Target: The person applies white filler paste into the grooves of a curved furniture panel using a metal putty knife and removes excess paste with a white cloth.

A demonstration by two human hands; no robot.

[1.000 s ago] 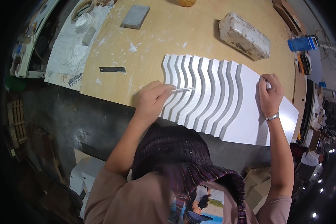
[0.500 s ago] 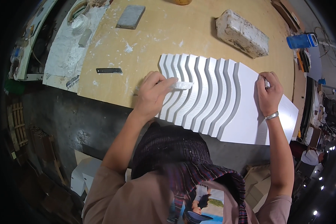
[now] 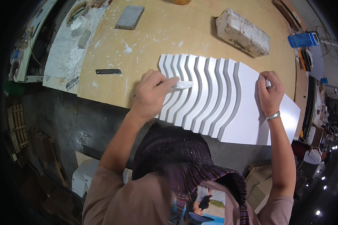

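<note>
My left hand (image 3: 149, 98) is closed on a putty knife (image 3: 183, 85), whose blade looks coated in white paste. The blade lies over the wavy ridges of a white panel (image 3: 251, 112), left of its middle. My right hand (image 3: 271, 92) is closed above the panel's smooth right part. A small pale thing shows between its fingers, too hidden to name. The panel rests on a wooden worktable (image 3: 150, 35) and sticks out past the near edge.
A paste-smeared white block (image 3: 241, 32) lies beyond the panel. A dark flat strip (image 3: 108, 71) and a grey slab (image 3: 130, 17) are on the left side of the table. An open white tub (image 3: 79, 24) stands farther left. A blue container (image 3: 302, 40) is at the right.
My left hand and the putty knife have shifted very slightly to the left over the ridges. The right hand keeps nearly the same place.
</note>
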